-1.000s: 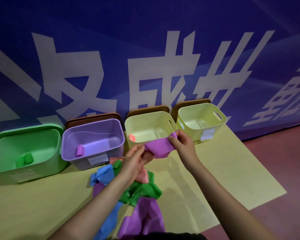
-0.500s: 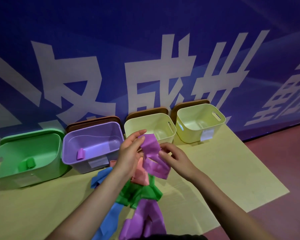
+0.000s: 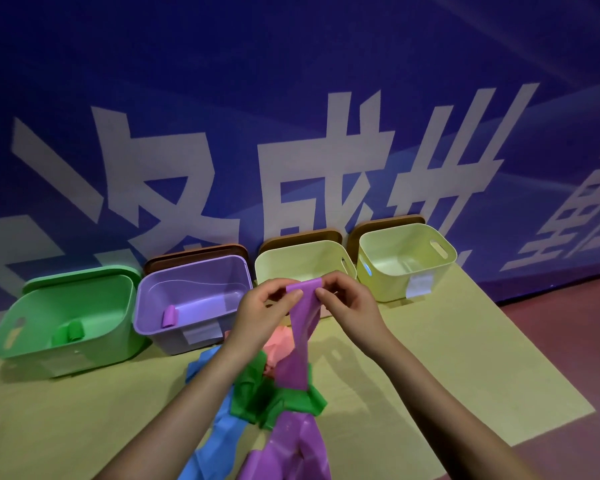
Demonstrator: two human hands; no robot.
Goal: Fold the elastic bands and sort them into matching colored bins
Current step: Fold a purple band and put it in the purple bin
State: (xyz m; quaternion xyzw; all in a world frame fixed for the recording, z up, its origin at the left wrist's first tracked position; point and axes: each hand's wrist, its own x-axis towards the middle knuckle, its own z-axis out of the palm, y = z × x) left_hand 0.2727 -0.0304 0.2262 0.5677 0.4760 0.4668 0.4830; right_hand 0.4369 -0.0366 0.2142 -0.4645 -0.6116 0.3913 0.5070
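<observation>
I hold the purple band [image 3: 300, 327] up by its top edge, above the pile. My left hand [image 3: 262, 315] pinches one corner of that edge and my right hand [image 3: 349, 306] pinches the other, fingers curled onto the strip. The band hangs straight down between my hands, and its lower end reaches the loose bands on the mat [image 3: 447, 368].

The pile below holds a green band [image 3: 278, 400], a pink band [image 3: 279, 348], a blue band [image 3: 219, 431] and another purple band [image 3: 291, 448], overlapping.

Four bins stand along the wall behind:
- green bin [image 3: 66, 320], a green roll [image 3: 71, 332] inside
- purple bin [image 3: 191, 299], a purple roll [image 3: 169, 316] inside
- two yellow bins [image 3: 302, 263], [image 3: 406, 261]; the nearer is partly hidden by my hands
</observation>
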